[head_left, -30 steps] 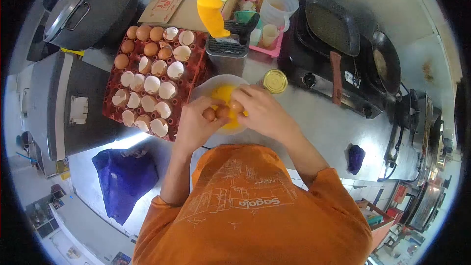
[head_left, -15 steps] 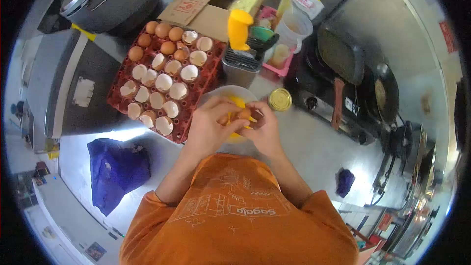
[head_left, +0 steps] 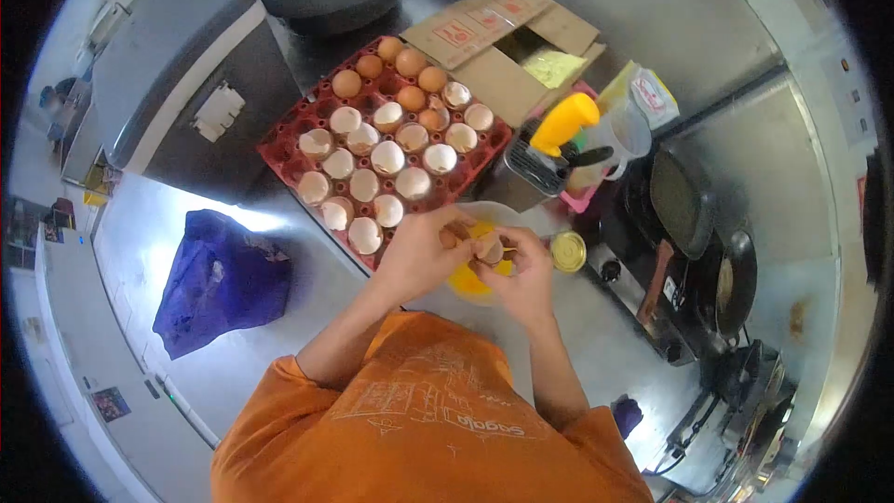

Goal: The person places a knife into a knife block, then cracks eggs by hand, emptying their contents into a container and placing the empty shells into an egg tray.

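My left hand (head_left: 421, 256) and my right hand (head_left: 523, 278) meet above a translucent bowl (head_left: 506, 215) of yellow raw egg (head_left: 468, 279). Between the fingertips of my right hand is a cracked eggshell (head_left: 490, 249), its pale inside showing. My left fingers curl round a brown piece of eggshell (head_left: 449, 238), partly hidden by the hand. Just beyond and to the left lies a red egg tray (head_left: 291, 144). Several whole brown eggs (head_left: 409, 61) sit at its far end, and many empty shell halves (head_left: 387, 157) fill the nearer cells.
A round gold-lidded tin (head_left: 568, 251) stands right of the bowl. Beyond are a slotted holder (head_left: 523, 179) with a yellow-handled utensil (head_left: 564, 123) and a cardboard box (head_left: 503, 84). Pans (head_left: 682, 200) rest on the stove at right; a purple cloth (head_left: 222, 284) lies at left.
The view has turned, so the tray and bowl appear farther right. The egg at my fingers now shows as an opened shell with its pale inside visible.
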Demonstrator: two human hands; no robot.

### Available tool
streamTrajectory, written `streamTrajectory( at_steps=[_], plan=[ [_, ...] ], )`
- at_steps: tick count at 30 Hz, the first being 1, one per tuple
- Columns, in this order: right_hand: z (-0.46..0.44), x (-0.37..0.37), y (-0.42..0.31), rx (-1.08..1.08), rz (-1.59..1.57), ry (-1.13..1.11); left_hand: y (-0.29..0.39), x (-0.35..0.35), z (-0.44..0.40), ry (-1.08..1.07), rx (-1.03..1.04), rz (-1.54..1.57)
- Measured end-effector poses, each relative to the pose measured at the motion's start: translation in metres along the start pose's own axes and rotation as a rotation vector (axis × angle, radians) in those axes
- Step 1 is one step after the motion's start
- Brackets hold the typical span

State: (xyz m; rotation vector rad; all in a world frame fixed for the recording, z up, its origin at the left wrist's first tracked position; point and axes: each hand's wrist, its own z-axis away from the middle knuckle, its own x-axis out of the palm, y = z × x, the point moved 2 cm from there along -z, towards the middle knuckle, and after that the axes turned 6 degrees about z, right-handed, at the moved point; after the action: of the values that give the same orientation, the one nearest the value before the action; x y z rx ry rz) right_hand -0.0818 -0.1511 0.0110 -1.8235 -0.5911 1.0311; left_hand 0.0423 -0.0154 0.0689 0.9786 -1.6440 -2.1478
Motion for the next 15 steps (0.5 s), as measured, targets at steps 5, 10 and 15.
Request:
streamTrajectory(
  at_steps=[5,10,15],
  plan=[
    [-0.060,-0.007,-0.058,0.041,-0.317,0.074,-0.017,0.003,0.014,0.237,0.067,0.383],
    [-0.164,0.053,-0.100,-0.170,-0.162,-0.102,-0.034,0.024,0.014,0.123,0.327,0.013],
    [-0.226,0.096,-0.090,-0.240,0.048,-0.078,-0.045,0.044,0.006,0.121,0.522,-0.124]
  ],
)
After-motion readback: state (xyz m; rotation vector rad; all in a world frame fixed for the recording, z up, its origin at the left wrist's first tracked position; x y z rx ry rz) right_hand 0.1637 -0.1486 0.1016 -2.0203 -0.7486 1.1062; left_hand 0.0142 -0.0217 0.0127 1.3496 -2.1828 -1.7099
